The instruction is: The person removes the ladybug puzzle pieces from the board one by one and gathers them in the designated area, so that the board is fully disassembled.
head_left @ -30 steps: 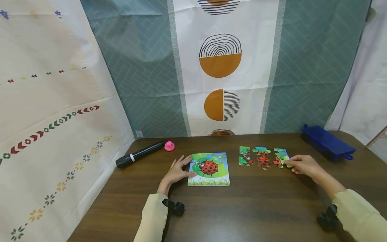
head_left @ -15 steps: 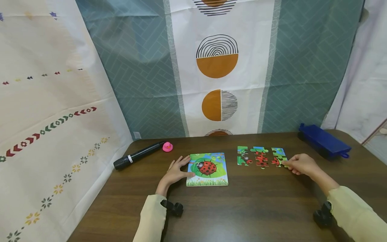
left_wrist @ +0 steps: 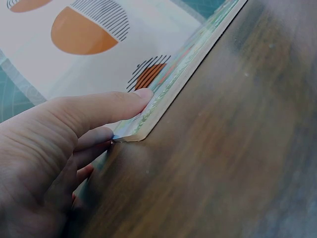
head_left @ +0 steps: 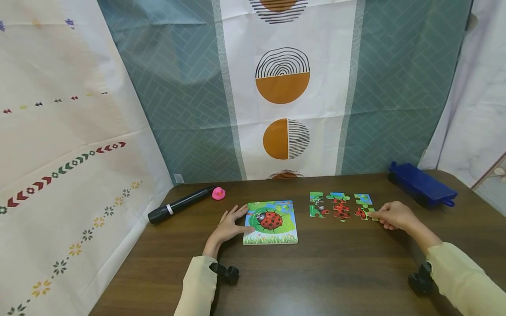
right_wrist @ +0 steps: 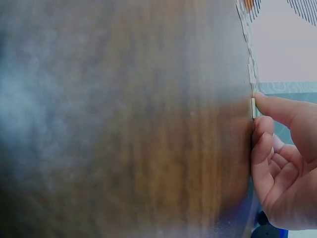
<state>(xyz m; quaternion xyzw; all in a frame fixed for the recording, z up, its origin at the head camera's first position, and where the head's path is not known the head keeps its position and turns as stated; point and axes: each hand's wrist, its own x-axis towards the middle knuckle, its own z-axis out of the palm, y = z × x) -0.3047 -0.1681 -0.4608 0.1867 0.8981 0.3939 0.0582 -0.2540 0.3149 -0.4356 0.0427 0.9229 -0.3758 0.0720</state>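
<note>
My left hand [head_left: 227, 228] lies at the left edge of a square ladybug picture board [head_left: 270, 223], its fingers stretched along the side and the thumb resting on top. In the left wrist view, the thumb presses the board's upper face [left_wrist: 168, 84] near a corner. Further right, several jigsaw pieces lie in two rows. With thumb and forefinger, my right hand [head_left: 396, 215] pinches the right edge of the lower right jigsaw piece [head_left: 361, 213], which lies on the table beneath an upper piece [head_left: 362, 199]. From the right wrist, the pieces show only edge-on.
A blue case [head_left: 423, 184] stands at the back right of the wooden table [head_left: 316, 272]. At the back left lie a thick black marker-like stick [head_left: 179, 205] and a pink rubber duck [head_left: 218, 193]. Patterned cloths [head_left: 284, 109] hang behind and at the left.
The head view has shifted slightly. My right fingers have moved the pinched jigsaw piece a little, so the piece above it shows more. My left hand stays on the board.
</note>
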